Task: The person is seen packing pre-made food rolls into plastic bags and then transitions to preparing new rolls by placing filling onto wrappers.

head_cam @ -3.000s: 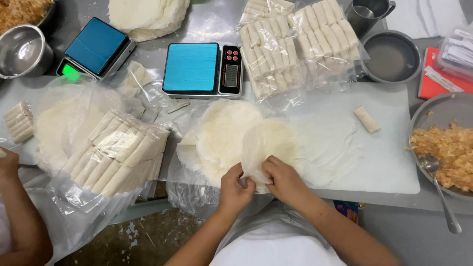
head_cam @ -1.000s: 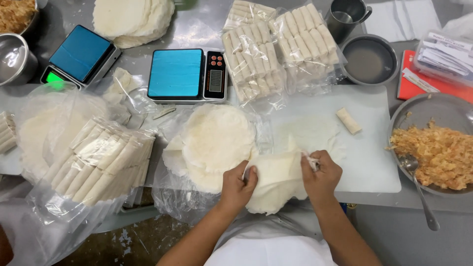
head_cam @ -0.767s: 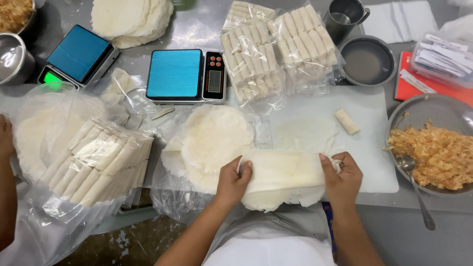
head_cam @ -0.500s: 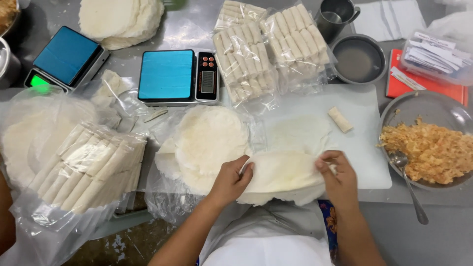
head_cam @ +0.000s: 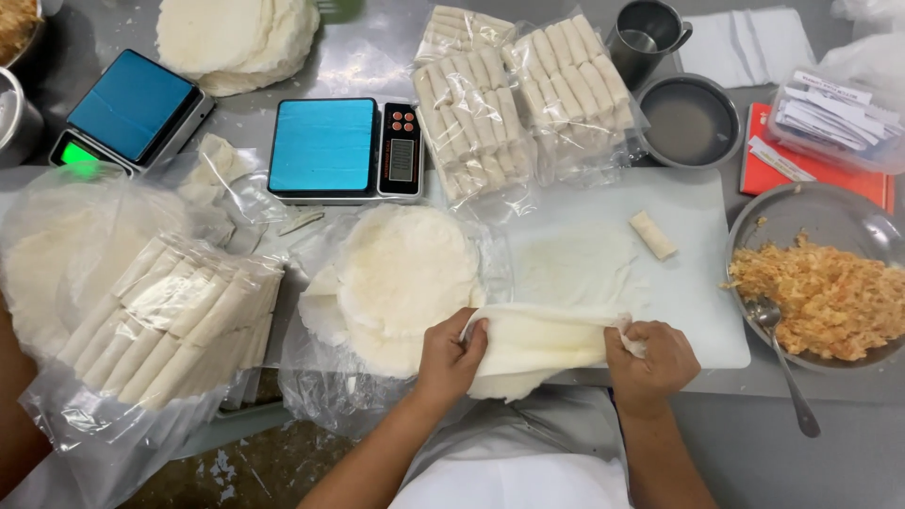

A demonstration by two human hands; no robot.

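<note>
Hands on one thin wrapper sheet, stretched between them at the near edge of the white cutting board. Left hand fingers closed, pinching the sheet's left end; right hand curled shut on the right end. Sheet sags at the near side, partly overhanging the counter edge. Wrapper stack sits on plastic just left of it, touching. One finished roll lies farther back on the board. Filling bowl with spoon to the right; blue scale behind the stack.
</note>
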